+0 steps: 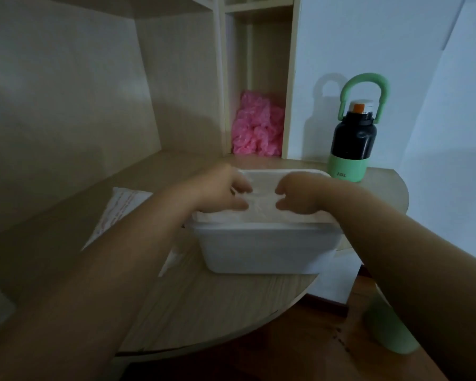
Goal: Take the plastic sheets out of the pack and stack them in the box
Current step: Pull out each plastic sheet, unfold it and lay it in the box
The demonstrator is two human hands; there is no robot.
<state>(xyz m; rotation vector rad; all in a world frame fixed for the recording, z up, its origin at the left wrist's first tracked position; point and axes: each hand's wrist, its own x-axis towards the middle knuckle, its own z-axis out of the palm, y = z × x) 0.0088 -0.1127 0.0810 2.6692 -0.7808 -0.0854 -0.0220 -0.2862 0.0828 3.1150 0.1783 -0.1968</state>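
Hands, left [222,188] and right [300,194], pinch plastic sheets [261,200] atop the box [264,250].

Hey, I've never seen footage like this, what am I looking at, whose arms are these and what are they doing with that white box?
There is no machine here. One camera sits on a person's head and looks down at their own bare arms. The left hand and right hand both pinch thin clear plastic sheets lying on top of a white box on a wooden table. The flat pack lies left of the box. Behind stand a green and black bottle and, in a shelf nook, a pink bundle.
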